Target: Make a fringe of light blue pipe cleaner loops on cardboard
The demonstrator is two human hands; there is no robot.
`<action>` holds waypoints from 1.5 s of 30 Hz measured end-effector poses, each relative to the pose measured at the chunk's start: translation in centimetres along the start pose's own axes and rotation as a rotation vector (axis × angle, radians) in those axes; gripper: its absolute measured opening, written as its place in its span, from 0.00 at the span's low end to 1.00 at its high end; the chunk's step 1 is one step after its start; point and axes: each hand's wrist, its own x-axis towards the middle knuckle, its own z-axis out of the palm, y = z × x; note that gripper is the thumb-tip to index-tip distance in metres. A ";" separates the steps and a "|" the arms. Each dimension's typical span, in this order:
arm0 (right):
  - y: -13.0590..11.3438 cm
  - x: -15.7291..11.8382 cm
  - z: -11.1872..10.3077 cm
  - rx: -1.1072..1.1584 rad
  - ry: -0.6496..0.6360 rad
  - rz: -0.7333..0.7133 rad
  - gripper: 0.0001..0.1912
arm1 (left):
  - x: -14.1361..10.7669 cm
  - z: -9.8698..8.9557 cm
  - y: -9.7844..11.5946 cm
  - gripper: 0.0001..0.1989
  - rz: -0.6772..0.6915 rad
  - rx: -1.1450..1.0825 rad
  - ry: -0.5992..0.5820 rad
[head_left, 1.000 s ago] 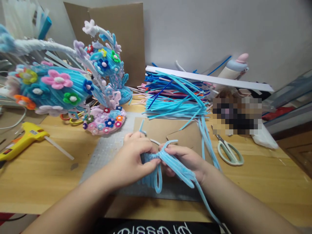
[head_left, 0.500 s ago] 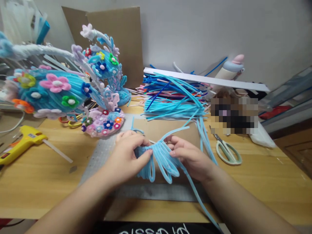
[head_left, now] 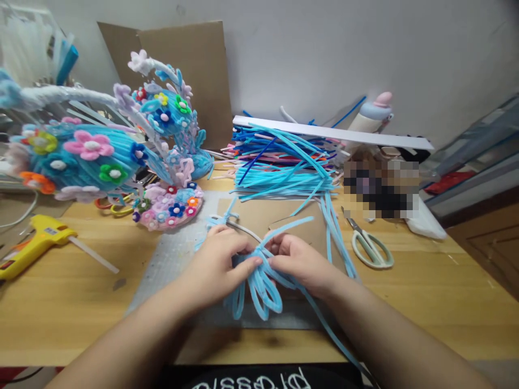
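A: Near side first. What's held?

B: A bundle of blue loops [head_left: 265, 294], low centre, above the grey mat [head_left: 162, 278]. Its gathered top is pinched between thumb and fingers by the left hand [head_left: 222, 260]; strands just beside are pinched by the right hand [head_left: 302, 265].

A: Progress?

B: Partway, judging by the bundle. Loops are already formed and drawn together at the top. A long strand [head_left: 324, 323] trailing lower right and a free end [head_left: 298, 222] above are not yet tucked in. Whether the white wire [head_left: 245, 231] behind is joined on can't be told.

A: Farther out?

B: Scissors [head_left: 371, 248] and a glue gun [head_left: 36, 246] are left lying on the worktop [head_left: 433, 302], unheld. Beyond, flower-trimmed blue pieces [head_left: 135, 175] look completed. At the back, piled stems [head_left: 279, 183] are left unlooped.
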 end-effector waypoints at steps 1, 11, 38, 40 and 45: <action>-0.3 -0.2 -0.1 -0.071 0.001 -0.009 0.12 | 0.0 -0.2 0.2 0.06 -0.024 -0.041 -0.010; -5.3 -6.0 1.5 -1.052 0.276 -0.586 0.02 | 2.0 -4.2 1.4 0.14 -0.325 -0.342 0.215; 1.3 -0.7 1.2 -0.739 0.277 -0.774 0.03 | 0.4 -0.3 -1.2 0.14 -0.273 -0.011 0.480; 1.7 -0.6 1.2 -0.715 0.293 -0.760 0.03 | 0.3 -0.2 -1.5 0.15 -0.272 0.010 0.427; 1.8 -0.6 1.5 -0.660 0.316 -0.677 0.03 | 0.2 -0.2 -1.4 0.16 -0.244 -0.052 0.453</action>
